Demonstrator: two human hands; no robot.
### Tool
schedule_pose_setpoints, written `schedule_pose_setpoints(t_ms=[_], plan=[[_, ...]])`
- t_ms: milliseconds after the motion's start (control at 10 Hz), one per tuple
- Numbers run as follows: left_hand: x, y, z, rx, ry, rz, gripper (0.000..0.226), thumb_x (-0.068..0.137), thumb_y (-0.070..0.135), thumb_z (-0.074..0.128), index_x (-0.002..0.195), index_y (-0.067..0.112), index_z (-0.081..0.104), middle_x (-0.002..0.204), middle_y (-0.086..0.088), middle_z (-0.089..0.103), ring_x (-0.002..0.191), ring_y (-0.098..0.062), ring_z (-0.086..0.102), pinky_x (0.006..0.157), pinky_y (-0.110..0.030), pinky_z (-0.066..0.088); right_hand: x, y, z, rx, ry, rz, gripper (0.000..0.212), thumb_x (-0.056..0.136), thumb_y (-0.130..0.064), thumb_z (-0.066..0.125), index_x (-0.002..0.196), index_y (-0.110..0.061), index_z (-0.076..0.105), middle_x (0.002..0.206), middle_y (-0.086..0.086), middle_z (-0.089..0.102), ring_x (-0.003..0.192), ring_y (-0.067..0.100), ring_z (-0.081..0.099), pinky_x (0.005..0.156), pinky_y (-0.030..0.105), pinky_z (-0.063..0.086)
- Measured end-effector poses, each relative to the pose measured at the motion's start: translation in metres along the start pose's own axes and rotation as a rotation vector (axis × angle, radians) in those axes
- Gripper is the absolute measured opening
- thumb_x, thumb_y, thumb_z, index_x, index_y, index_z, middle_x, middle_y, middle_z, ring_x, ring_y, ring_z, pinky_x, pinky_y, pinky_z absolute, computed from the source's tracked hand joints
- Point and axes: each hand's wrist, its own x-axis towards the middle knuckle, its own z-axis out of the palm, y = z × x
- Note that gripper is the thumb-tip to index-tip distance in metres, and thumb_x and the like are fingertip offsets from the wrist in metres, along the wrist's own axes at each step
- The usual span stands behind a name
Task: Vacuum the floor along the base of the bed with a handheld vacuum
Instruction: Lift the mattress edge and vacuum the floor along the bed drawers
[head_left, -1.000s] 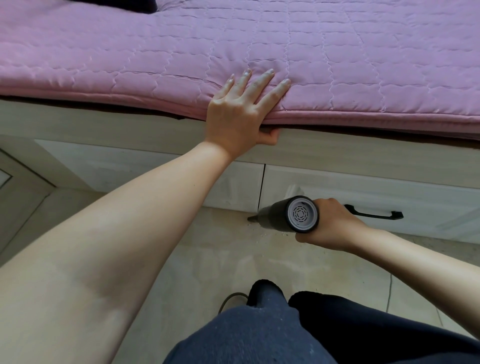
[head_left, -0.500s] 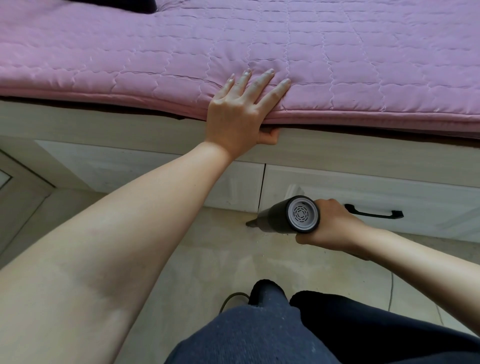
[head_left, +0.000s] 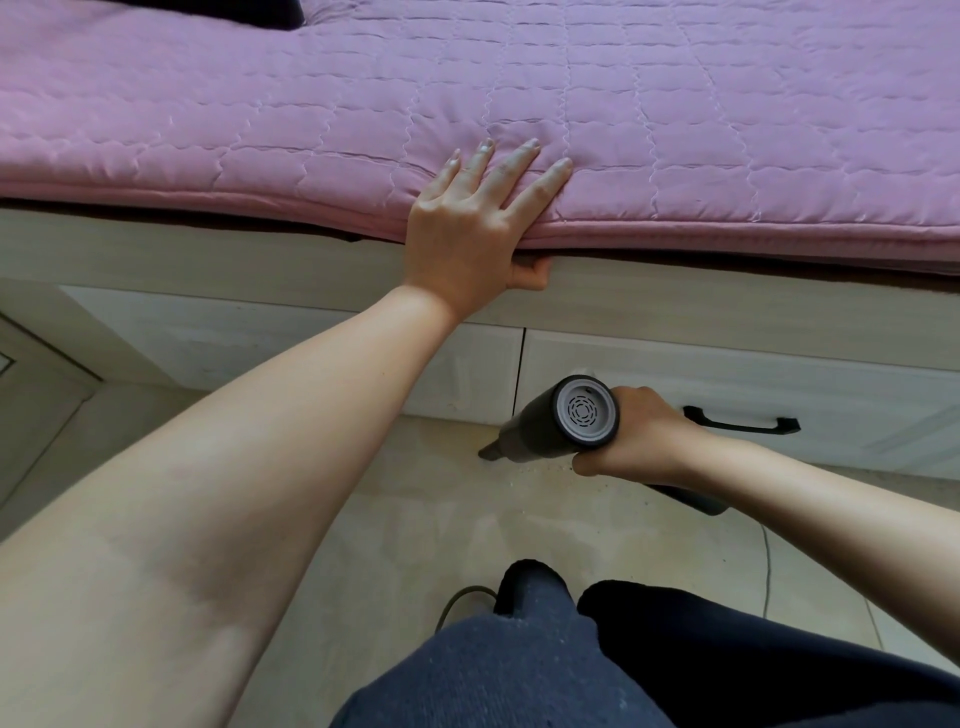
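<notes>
A dark handheld vacuum (head_left: 540, 426) with a grey vented rear cap lies low over the beige tiled floor (head_left: 415, 530). Its narrow nozzle touches the floor near the gap between two drawer fronts of the bed base (head_left: 727, 312). My right hand (head_left: 639, 441) is wrapped around the vacuum's handle. My left hand (head_left: 472, 228) rests on the edge of the pink quilted mattress cover (head_left: 311, 114), fingers spread on top and thumb tucked under the edge. Fine crumbs lie on the floor just right of the nozzle.
The right drawer carries a black handle (head_left: 743, 423). A step or frame edge sits at the far left (head_left: 41, 374). My knees in dark trousers (head_left: 519, 665) fill the bottom, with a thin cord (head_left: 457, 597) on the floor beside them.
My right hand has shifted the vacuum slightly left along the bed base, and the nozzle sits a little further left. My left hand has stayed in place.
</notes>
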Motion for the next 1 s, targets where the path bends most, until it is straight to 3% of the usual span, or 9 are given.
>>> schedule_pose_setpoints(t_ms=[400, 700, 800, 1000], plan=[[-0.001, -0.001, 0.001, 0.012, 0.004, -0.001, 0.071, 0.070, 0.059, 0.065, 0.136, 0.031, 0.061, 0.134, -0.002, 0.063, 0.118, -0.034, 0.063, 0.097, -0.048, 0.052, -0.003, 0.002, 0.001, -0.133, -0.009, -0.042, 0.020, 0.062, -0.029, 0.073, 0.077, -0.024, 0.060, 0.075, -0.003, 0.065, 0.070, 0.017, 0.062, 0.058, 0.032, 0.048], [-0.001, -0.001, 0.002, 0.009, 0.004, 0.003, 0.070, 0.074, 0.060, 0.064, 0.138, 0.031, 0.059, 0.135, -0.002, 0.062, 0.118, -0.035, 0.063, 0.098, -0.048, 0.051, -0.012, 0.010, -0.011, -0.085, -0.005, 0.023, 0.020, 0.061, -0.026, 0.073, 0.071, -0.022, 0.056, 0.076, 0.003, 0.066, 0.072, 0.023, 0.062, 0.056, 0.031, 0.042], [0.000, -0.001, 0.001, 0.013, 0.002, 0.007, 0.070, 0.074, 0.060, 0.064, 0.137, 0.031, 0.059, 0.135, -0.002, 0.062, 0.118, -0.034, 0.063, 0.098, -0.048, 0.051, -0.016, 0.013, -0.010, -0.085, -0.014, 0.027, 0.020, 0.060, -0.026, 0.072, 0.069, -0.021, 0.056, 0.070, 0.000, 0.063, 0.063, 0.019, 0.055, 0.053, 0.029, 0.039], [-0.002, -0.001, -0.001, -0.005, -0.016, 0.011, 0.068, 0.075, 0.058, 0.061, 0.138, 0.030, 0.059, 0.137, -0.002, 0.061, 0.119, -0.035, 0.062, 0.099, -0.049, 0.050, -0.025, 0.010, -0.013, -0.111, -0.028, 0.014, 0.019, 0.064, -0.022, 0.072, 0.067, -0.019, 0.053, 0.067, -0.001, 0.059, 0.061, 0.017, 0.051, 0.053, 0.028, 0.038]])
